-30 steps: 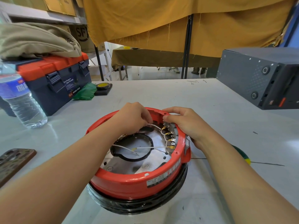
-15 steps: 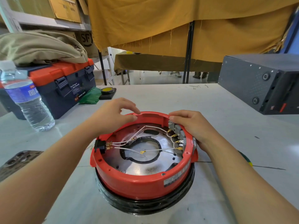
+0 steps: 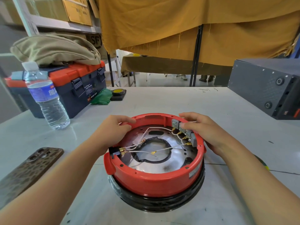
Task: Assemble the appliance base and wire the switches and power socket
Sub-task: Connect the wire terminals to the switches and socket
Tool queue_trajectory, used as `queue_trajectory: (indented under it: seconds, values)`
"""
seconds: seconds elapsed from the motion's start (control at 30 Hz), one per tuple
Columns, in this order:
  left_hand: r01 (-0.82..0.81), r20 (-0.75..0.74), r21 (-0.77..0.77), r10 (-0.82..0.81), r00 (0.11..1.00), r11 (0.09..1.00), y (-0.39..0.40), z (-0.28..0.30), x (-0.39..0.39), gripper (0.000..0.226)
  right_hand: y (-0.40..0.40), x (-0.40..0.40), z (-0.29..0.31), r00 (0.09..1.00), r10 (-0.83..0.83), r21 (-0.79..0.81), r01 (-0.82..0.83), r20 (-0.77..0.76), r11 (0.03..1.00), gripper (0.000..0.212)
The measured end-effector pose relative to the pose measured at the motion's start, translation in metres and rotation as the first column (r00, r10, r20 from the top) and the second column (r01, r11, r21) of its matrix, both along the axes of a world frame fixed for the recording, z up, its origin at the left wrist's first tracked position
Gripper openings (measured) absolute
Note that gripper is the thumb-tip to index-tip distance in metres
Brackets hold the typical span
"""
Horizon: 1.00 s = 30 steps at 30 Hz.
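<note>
A round red appliance base [image 3: 155,181] sits upside down on a black ring [image 3: 159,202] in the middle of the table. Inside it, white wires [image 3: 162,151] with brass terminals run over a silver plate, from a black power socket [image 3: 113,151] in the left wall to a row of grey switches [image 3: 186,133] along the right wall. My left hand [image 3: 112,132] grips the far-left rim between thumb and fingers. My right hand [image 3: 204,129] lies over the right rim, its fingertips on the switches.
On the left stand a water bottle [image 3: 47,101] and a blue and orange toolbox [image 3: 76,88] with a beige bag on it. A phone [image 3: 30,166] lies face down at the near left. A dark metal box [image 3: 267,86] sits at the far right.
My left hand has come out from inside the base and now holds its far-left rim. The wires and the socket it covered are in plain view. My right hand stays on the switches.
</note>
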<state>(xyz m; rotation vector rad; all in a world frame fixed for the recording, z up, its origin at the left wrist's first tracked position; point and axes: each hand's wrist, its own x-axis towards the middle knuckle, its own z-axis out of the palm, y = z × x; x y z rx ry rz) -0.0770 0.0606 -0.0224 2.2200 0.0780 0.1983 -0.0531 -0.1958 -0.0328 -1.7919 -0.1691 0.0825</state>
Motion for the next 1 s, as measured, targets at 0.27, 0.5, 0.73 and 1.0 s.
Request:
queue_trajectory:
  seconds: [0.27, 0.5, 0.73, 1.0]
  values:
    - [-0.034, -0.025, -0.044, 0.033, 0.999, 0.998, 0.043, 0.006, -0.002, 0.019, -0.002, 0.005, 0.000, 1.000, -0.028, 0.094, 0.027, 0.012, 0.995, 0.023]
    - [-0.102, -0.013, 0.104, 0.104, 0.994, 0.989, 0.061, -0.030, 0.007, 0.007, -0.004, 0.005, -0.003, 0.999, 0.046, 0.050, -0.046, 0.003, 0.998, 0.024]
    - [0.180, -0.027, 0.425, -0.187, 0.982, 0.887, 0.064, -0.041, 0.011, 0.033, -0.007, 0.009, -0.003, 0.999, 0.027, 0.025, -0.028, 0.030, 0.999, 0.023]
    - [-0.077, 0.085, 0.381, 0.048, 0.995, 0.921, 0.078, -0.049, 0.012, 0.023, -0.009, 0.011, -0.006, 0.999, 0.032, 0.006, -0.032, 0.031, 0.999, 0.022]
